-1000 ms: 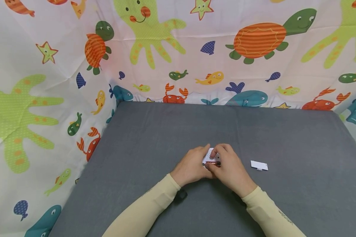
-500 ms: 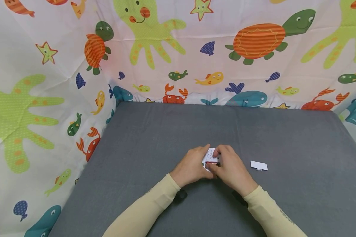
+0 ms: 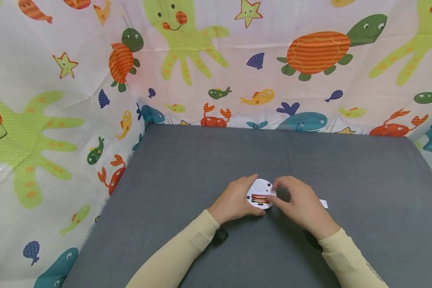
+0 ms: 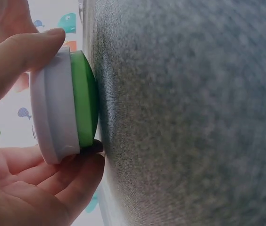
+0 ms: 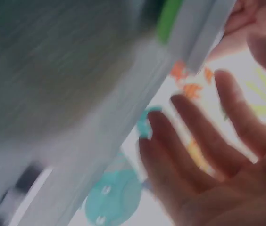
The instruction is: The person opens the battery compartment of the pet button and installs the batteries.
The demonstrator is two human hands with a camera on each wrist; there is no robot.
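My left hand (image 3: 234, 202) grips a round white sound button (image 3: 260, 186) by its edge, thumb on one side and fingers on the other. Its underside faces up, showing speaker holes and an uncovered battery compartment with red batteries (image 3: 259, 199). In the left wrist view the green dome (image 4: 83, 99) points down, close over the grey cloth. My right hand (image 3: 304, 204) is just right of the button, its fingers apart and loosely bent with nothing between them. Beyond it, a white battery cover (image 3: 324, 204) lies mostly hidden by that hand.
A grey cloth (image 3: 209, 160) covers the table. White fabric (image 3: 187, 100) printed with sea animals hangs behind it and along the left side. A dark wrist camera (image 3: 220, 236) sits under the left wrist.
My right hand has come off the batteries and moved right, uncovering the compartment and now overlapping the battery cover. The left hand keeps its hold; the head view has shifted slightly.
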